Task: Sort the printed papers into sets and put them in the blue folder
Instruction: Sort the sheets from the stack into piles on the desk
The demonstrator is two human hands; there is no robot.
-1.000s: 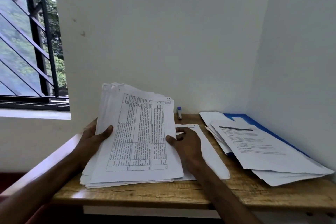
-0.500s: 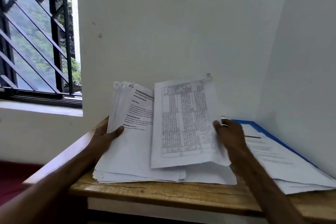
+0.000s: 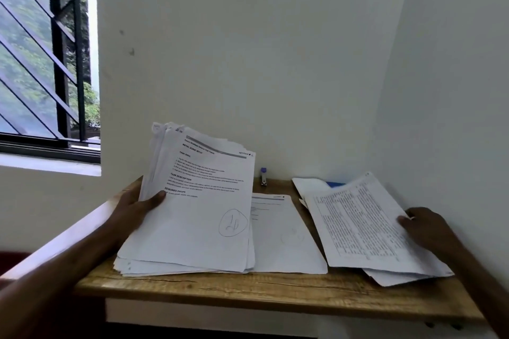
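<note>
Printed paper stack [image 3: 192, 217]: left of the stapler [image 3: 264, 175], far edge tilted up, near edge on the desk [image 3: 248, 292]. The left hand [image 3: 135, 209], forearm reaching in from the lower left, grips its left edge with the thumb on top.
Gridded sheet [image 3: 358, 223]: right of the stapler, right edge pinched by the right hand [image 3: 425, 230], lying over papers on the blue folder [image 3: 334, 184], of which only a corner shows.
Single sheet [image 3: 283, 239]: flat, in front of the stapler.

Both forearms reach forward. Left grip [image 3: 137, 206] pinches a stack [image 3: 198, 217], thumb on top; right grip [image 3: 429, 231] seems to pinch a sheet [image 3: 358, 223].
</note>
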